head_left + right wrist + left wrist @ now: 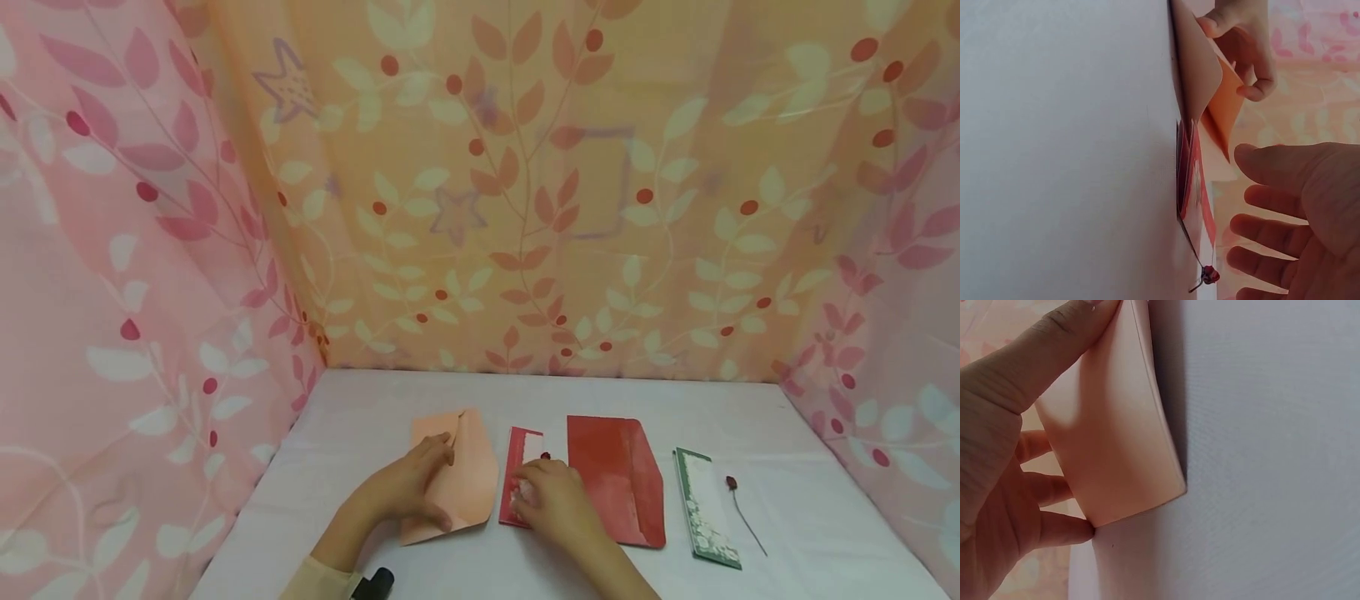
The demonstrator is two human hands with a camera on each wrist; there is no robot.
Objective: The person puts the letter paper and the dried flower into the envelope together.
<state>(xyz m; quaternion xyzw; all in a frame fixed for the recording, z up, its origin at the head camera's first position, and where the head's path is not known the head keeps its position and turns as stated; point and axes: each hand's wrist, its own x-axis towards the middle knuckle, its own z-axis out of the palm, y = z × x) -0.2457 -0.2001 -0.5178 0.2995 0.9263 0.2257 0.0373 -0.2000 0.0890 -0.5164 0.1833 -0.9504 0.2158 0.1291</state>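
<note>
A peach envelope [472, 479] lies at the left of the table, its flap opened out to the right. My left hand [408, 483] grips it across its width, thumb on the near edge and fingers on the far one. In the right wrist view the envelope [1200, 69] bulges and its mouth gapes. My right hand [562, 504] is over a red folded card [513, 467] with a white panel. Its fingers are spread and loosely bent, apart from the card in the right wrist view. A small dried rose [1210, 275] is beside the card, mostly hidden in the head view.
Right of the card lies a red envelope [611, 475] with its flap to the right. Farther right are a green-bordered card [708, 517] and a second dried rose [732, 483] on a thin stem. Patterned curtains [525, 275] enclose the white table [360, 400].
</note>
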